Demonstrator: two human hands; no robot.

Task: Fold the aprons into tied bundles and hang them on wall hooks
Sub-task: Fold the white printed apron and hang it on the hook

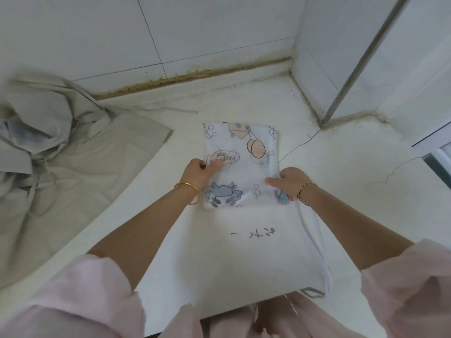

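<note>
A white apron point(244, 152) printed with cartoon animals and the words "Happy tree" lies folded into a rectangle on the white counter point(341, 179). Its plain white lower part reaches toward me over the counter's front edge. My left hand point(199, 173) pinches the fold's left edge, thumb pressed on the print. At the fold's right edge my right hand point(289, 182) grips the cloth, one finger stretched flat across it. White apron strings point(314, 242) trail from under my right wrist down to the counter's front edge.
A crumpled grey apron point(61, 152) with loose straps covers the counter's left side. White tiled walls point(195, 32) close the back and right, with a stained seam along the back. A crack runs through the counter at the right. No wall hooks are in view.
</note>
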